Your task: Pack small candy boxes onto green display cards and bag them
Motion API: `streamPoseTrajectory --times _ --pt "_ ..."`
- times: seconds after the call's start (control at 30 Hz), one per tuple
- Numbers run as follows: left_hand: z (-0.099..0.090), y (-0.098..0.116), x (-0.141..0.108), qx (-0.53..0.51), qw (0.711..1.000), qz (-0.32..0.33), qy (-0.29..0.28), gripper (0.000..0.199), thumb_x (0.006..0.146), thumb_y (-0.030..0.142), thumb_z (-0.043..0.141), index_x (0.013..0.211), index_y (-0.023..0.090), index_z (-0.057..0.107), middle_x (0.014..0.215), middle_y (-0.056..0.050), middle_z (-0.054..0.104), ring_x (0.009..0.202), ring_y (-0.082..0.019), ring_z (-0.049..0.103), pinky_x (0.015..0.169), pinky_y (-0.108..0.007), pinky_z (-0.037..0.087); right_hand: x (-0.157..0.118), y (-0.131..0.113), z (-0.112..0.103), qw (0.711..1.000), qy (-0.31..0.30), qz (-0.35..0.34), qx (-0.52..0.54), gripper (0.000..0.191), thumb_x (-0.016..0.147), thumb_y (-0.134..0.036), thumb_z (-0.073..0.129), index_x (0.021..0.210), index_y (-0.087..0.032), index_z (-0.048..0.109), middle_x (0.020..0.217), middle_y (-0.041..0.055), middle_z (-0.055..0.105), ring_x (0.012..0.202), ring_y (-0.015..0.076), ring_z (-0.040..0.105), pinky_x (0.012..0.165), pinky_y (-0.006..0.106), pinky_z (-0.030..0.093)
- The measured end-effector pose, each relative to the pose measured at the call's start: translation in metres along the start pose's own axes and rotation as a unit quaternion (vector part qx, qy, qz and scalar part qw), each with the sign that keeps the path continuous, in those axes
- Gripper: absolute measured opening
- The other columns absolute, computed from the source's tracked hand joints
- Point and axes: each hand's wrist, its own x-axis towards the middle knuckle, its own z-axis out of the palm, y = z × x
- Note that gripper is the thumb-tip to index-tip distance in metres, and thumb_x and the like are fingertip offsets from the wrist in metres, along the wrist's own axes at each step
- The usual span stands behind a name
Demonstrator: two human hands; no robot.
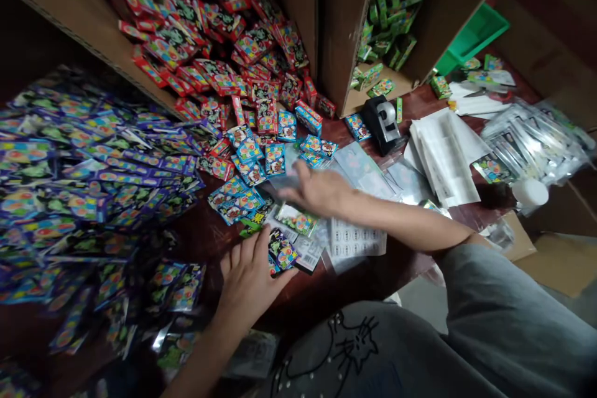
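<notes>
My left hand (247,273) has its fingers and thumb around a small purple printed packet (282,252) near the table's front edge. My right hand (321,189) is blurred and reaches over the middle of the pile, its finger and thumb apart. Below it lies a green-and-white printed packet (296,219) in clear plastic. A barcoded packet (310,253) rests next to the purple one. Beyond my right hand are several blue printed packets (275,158). A sheet of round stickers (357,239) lies under my right forearm.
Red boxes (209,74) spill from a cardboard carton, and purple packets (93,180) are heaped at left. Green boxes (392,18) fill another carton. A black tape dispenser (382,124), white paper strips (445,155), plastic-wrapped packs (536,140) and a green tray (476,34) stand at right.
</notes>
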Motion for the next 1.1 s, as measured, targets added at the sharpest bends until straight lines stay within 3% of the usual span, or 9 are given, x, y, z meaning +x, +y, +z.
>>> streamPoseTrajectory --times 0.1,0.17,0.33,0.47,0.57,0.7,0.87,1.0,1.1 --pt "-0.007 0.008 0.013 -0.021 1.000 -0.009 0.014 0.103 0.082 0.062 0.084 0.163 0.017 0.040 0.154 -0.025 0.059 0.134 -0.047 0.059 0.107 -0.060 0.048 0.052 0.010 -0.060 0.979 0.110 0.101 -0.141 0.051 0.107 -0.055 0.060 0.141 -0.017 0.057 0.118 0.0215 0.078 0.111 0.0405 0.075 0.100 0.057 0.056" --pt "-0.008 0.019 0.030 -0.045 0.998 -0.020 0.038 0.106 0.082 0.067 0.082 0.165 0.017 0.038 0.158 -0.027 0.055 0.138 -0.048 0.056 0.109 -0.061 0.047 0.086 0.019 -0.087 0.963 0.111 0.133 -0.206 0.043 0.107 -0.042 0.063 0.136 -0.011 0.063 0.123 0.0239 0.077 0.119 0.0412 0.073 0.103 0.056 0.055" --pt "-0.002 0.043 0.073 -0.079 0.995 -0.044 0.041 0.115 0.078 0.065 0.086 0.164 0.008 0.037 0.145 -0.030 0.063 0.134 -0.050 0.059 0.109 -0.061 0.047 0.117 0.039 -0.096 0.959 0.051 0.125 -0.251 0.028 0.106 -0.029 0.058 0.120 -0.011 0.074 0.124 0.0207 0.078 0.119 0.0364 0.072 0.101 0.048 0.054" --pt "0.002 0.042 0.074 -0.099 0.994 -0.017 0.038 0.107 0.081 0.049 0.083 0.166 0.007 0.033 0.143 -0.027 0.068 0.130 -0.045 0.064 0.110 -0.057 0.047 0.085 0.035 -0.099 0.954 0.128 0.096 -0.253 0.029 0.104 -0.022 0.054 0.122 -0.010 0.073 0.116 0.0185 0.077 0.118 0.0384 0.071 0.102 0.051 0.052" --pt "0.005 0.041 0.065 -0.111 0.992 0.015 0.049 0.097 0.085 0.043 0.080 0.165 0.010 0.035 0.144 -0.024 0.070 0.131 -0.042 0.066 0.114 -0.056 0.044 0.040 0.021 -0.101 0.974 0.151 0.026 -0.167 0.028 0.102 -0.026 0.058 0.124 -0.014 0.069 0.103 0.0114 0.076 0.109 0.0330 0.072 0.099 0.047 0.052" --pt "0.007 0.044 0.056 -0.116 0.992 0.016 0.054 0.093 0.088 0.043 0.081 0.164 0.011 0.037 0.144 -0.024 0.071 0.133 -0.042 0.067 0.116 -0.056 0.042 -0.030 0.005 -0.068 0.997 0.035 -0.015 0.068 0.027 0.103 -0.045 0.060 0.120 -0.023 0.060 0.079 -0.0013 0.068 0.071 0.0193 0.067 0.075 0.035 0.053" --pt "-0.003 0.034 0.031 -0.146 0.987 -0.018 0.068 0.129 0.070 0.059 0.097 0.169 0.013 0.028 0.157 -0.030 0.060 0.142 -0.048 0.061 0.120 -0.061 0.043 -0.089 0.003 -0.006 0.959 -0.023 0.058 0.278 0.042 0.098 -0.065 0.066 0.106 -0.027 0.050 0.078 -0.0043 0.064 0.063 0.0156 0.067 0.064 0.032 0.051" --pt "-0.024 0.026 0.005 -0.224 0.970 -0.005 0.088 0.129 0.074 0.056 0.096 0.173 0.026 0.020 0.166 -0.022 0.053 0.150 -0.042 0.057 0.124 -0.058 0.045 -0.111 -0.003 0.013 0.942 -0.059 0.058 0.324 0.048 0.100 -0.071 0.063 0.101 -0.026 0.050 0.077 -0.0045 0.062 0.066 0.0138 0.064 0.067 0.031 0.051" --pt "-0.039 0.027 -0.005 -0.207 0.973 0.060 0.079 0.126 0.076 0.054 0.096 0.173 0.029 0.021 0.174 -0.020 0.042 0.159 -0.041 0.047 0.129 -0.056 0.042 -0.107 -0.006 0.000 0.958 -0.093 -0.005 0.270 0.039 0.106 -0.063 0.057 0.105 -0.024 0.055 0.083 -0.0015 0.063 0.073 0.0150 0.062 0.073 0.032 0.051"
